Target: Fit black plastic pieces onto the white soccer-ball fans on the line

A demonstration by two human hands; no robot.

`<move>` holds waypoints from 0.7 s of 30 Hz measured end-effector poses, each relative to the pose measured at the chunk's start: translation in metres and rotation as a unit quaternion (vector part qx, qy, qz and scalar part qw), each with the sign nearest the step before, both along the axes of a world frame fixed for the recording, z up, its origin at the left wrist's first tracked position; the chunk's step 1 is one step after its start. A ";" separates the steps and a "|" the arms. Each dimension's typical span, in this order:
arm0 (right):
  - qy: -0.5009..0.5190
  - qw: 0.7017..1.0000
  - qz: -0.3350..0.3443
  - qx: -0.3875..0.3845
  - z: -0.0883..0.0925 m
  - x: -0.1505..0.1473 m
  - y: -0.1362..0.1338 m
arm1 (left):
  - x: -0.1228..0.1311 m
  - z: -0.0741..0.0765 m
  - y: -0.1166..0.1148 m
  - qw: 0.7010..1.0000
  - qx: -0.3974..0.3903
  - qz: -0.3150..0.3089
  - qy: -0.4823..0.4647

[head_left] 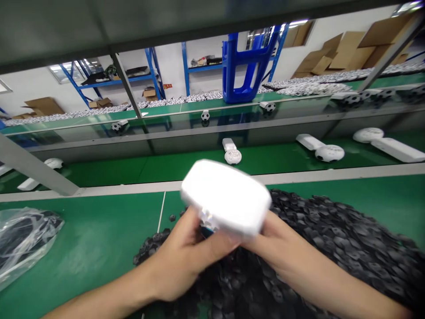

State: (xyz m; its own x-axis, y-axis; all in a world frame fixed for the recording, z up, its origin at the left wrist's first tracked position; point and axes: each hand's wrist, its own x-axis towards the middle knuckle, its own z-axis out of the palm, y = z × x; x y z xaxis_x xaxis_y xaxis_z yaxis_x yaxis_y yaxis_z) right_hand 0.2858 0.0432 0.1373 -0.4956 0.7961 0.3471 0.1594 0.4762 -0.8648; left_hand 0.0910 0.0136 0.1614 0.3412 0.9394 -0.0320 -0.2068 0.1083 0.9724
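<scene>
The white part (226, 197), blurred, is at the centre of the frame, held in both hands above the table (96, 248). The left hand (186, 259), from the lower left, has its grip pinching the part's near side, thumb reaching across beneath it. The right hand (270, 239), from the lower right, supports the other end; its fingertips are hidden, so how tight that grip is I cannot tell. Black pieces (335, 239) lie heaped under the hands and across the lower right. A clear bag (28, 241) sits at the left edge. Beyond, a green belt (159, 168) carries more white parts (328, 153).
</scene>
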 end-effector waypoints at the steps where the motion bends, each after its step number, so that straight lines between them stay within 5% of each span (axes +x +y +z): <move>1: -0.011 1.000 0.007 -0.016 0.003 0.004 0.002 | -0.003 -0.002 0.002 1.000 -0.010 -0.001 -0.009; 4: -0.174 0.985 -0.011 0.017 0.006 0.018 0.006 | -0.010 -0.001 0.007 0.999 -0.025 0.029 -0.004; 8: -0.392 0.910 -0.012 0.136 -0.010 0.029 0.004 | -0.016 0.005 0.013 0.990 -0.008 0.117 0.072; 14: -0.384 0.909 0.017 0.163 -0.031 0.022 0.004 | -0.019 0.004 0.018 0.977 0.045 0.167 0.126; 18: -0.340 0.924 0.014 0.177 -0.012 0.021 0.006 | -0.021 0.011 0.022 0.988 0.049 0.148 0.023; 21: -0.204 0.959 -0.006 0.195 0.005 0.025 0.008 | -0.023 0.012 0.025 0.991 0.074 0.109 -0.002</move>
State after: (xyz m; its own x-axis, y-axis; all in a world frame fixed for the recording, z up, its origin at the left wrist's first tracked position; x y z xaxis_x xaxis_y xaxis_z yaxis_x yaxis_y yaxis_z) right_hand 0.3107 0.0509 0.1427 -0.6453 0.6516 0.3987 0.4541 0.7469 -0.4857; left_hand 0.0682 0.0383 0.1734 0.1300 0.9850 0.1132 -0.2131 -0.0837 0.9734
